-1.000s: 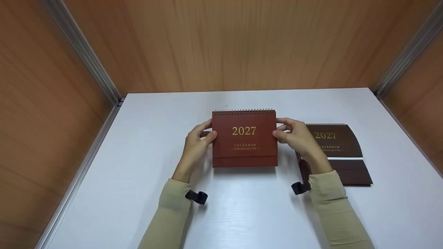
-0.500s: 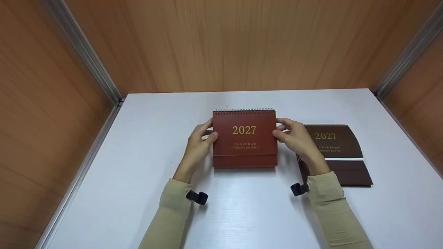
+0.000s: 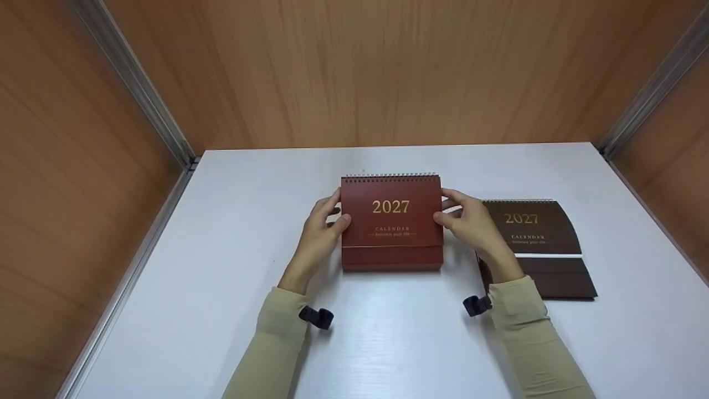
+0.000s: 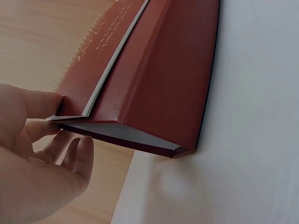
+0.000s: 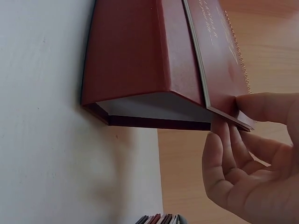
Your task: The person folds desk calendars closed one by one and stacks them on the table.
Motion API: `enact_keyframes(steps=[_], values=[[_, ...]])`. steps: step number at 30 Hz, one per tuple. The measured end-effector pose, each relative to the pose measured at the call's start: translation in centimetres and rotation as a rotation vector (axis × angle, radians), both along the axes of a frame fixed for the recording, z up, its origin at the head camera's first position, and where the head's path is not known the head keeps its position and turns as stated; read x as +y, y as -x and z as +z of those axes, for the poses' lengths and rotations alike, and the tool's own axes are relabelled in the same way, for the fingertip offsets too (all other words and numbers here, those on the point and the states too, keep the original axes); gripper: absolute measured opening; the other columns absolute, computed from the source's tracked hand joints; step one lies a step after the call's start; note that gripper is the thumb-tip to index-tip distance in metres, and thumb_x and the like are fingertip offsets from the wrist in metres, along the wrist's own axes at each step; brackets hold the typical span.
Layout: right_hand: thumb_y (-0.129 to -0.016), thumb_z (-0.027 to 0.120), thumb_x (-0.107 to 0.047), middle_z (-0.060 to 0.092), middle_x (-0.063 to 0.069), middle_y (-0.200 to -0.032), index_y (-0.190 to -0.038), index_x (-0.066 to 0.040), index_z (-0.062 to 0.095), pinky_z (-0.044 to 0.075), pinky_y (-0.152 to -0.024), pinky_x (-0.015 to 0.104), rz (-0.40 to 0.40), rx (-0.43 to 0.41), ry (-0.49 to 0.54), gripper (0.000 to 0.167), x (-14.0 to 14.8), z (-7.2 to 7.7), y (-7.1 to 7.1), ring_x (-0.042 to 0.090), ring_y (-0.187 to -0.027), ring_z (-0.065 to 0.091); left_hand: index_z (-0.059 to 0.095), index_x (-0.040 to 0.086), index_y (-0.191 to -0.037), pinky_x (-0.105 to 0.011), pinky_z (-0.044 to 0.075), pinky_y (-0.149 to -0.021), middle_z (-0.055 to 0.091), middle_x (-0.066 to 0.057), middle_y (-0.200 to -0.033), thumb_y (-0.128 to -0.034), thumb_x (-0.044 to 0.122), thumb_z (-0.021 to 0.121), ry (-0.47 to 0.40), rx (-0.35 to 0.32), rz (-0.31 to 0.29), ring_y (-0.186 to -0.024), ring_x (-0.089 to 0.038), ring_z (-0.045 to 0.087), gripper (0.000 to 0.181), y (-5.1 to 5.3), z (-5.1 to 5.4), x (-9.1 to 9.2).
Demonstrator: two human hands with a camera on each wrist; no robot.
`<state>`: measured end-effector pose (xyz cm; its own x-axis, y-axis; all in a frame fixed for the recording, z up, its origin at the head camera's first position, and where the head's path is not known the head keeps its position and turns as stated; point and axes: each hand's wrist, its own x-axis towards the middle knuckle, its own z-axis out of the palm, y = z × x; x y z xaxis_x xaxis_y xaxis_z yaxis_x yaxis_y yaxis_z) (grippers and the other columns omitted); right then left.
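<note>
A red 2027 desk calendar [image 3: 392, 221] is held between my two hands, its spiral binding along the top. My left hand [image 3: 317, 235] pinches its left edge, thumb on the front cover and fingers behind. On the opposite edge, my right hand [image 3: 472, 224] pinches the same way. Both wrist views show the stand [image 4: 161, 79] folded into a hollow base, with the cover pages [image 5: 217, 60] lying against its sloped front. Whether the base touches the table I cannot tell.
A dark brown 2027 calendar [image 3: 554, 230] lies on the right of the white table [image 3: 388, 343], partly behind my right wrist. Wooden panels [image 3: 388, 72] enclose the back and sides, with metal posts at the corners.
The red calendar has tipped slightly, its top edge shifting away and more of the lower front panel showing. Both hands have shifted slightly with it and keep their grip. The brown calendar stays put.
</note>
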<state>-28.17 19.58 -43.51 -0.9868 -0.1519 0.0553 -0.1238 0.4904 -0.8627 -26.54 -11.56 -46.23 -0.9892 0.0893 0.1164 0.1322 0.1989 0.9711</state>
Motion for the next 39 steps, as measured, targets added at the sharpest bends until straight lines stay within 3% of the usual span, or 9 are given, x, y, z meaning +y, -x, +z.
enact_keyframes(steps=[6,18,39], values=[[-0.101,0.068,-0.008,0.056,0.025,-0.142,-0.157,0.0,0.049,0.054,-0.089,0.036,-0.019,0.043,-0.039,0.06,0.0,-0.4,0.2,0.04,-0.116,0.067,0.034,0.017,-0.167,-0.043,0.04,-0.121,0.043,-0.004,-0.163,-0.1079,0.012,0.061,0.004,0.001,0.007,-0.147,-0.026,0.041,0.065,0.3,-0.3,0.2],[-0.103,0.065,-0.008,0.053,0.025,-0.153,-0.161,-0.001,0.043,0.051,-0.11,0.051,-0.016,0.015,-0.003,0.062,-0.3,-0.9,0.3,0.044,-0.134,0.059,0.026,0.017,-0.17,-0.043,0.037,-0.125,0.034,-0.002,-0.169,-0.1087,0.012,0.059,0.002,-0.03,-0.024,-0.151,-0.027,0.04,0.07,0.3,-0.7,0.3],[-0.104,0.064,-0.007,0.043,0.024,-0.162,-0.167,-0.007,0.033,0.049,-0.113,0.053,-0.007,-0.023,0.011,0.07,-0.8,-1.7,0.3,0.045,-0.139,0.054,0.022,0.024,-0.171,-0.048,0.034,-0.127,0.029,-0.001,-0.174,-0.1085,0.009,0.058,-0.06,-0.057,-0.065,-0.156,-0.03,0.034,0.074,0.3,-1.5,0.5]])
